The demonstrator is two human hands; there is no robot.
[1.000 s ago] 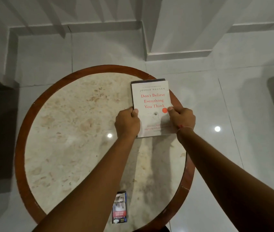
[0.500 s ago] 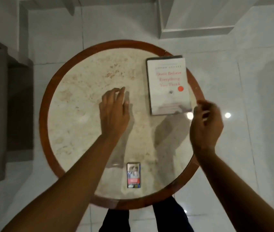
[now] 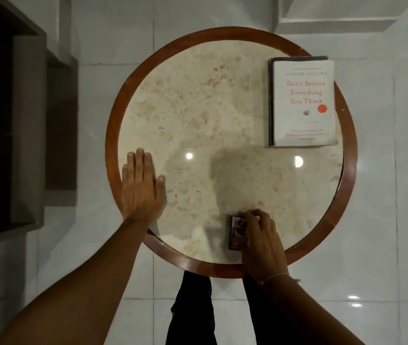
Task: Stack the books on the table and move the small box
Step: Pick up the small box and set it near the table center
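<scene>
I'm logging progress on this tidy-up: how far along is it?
Done, it seems: the books lie stacked at the table's far right, a white one on a darker one. In hand: the right hand has its fingers on the small box near the front edge, grip not clearly closed. The left hand lies flat on the table. Left: moving the box.

A home living area, by the look of it: a round stone-topped surface (image 3: 198,100) with a wooden rim stands on glossy white floor tiles (image 3: 384,220), a dark wooden cabinet (image 3: 23,133) to one side, a paperback (image 3: 303,103) lying on top.
</scene>
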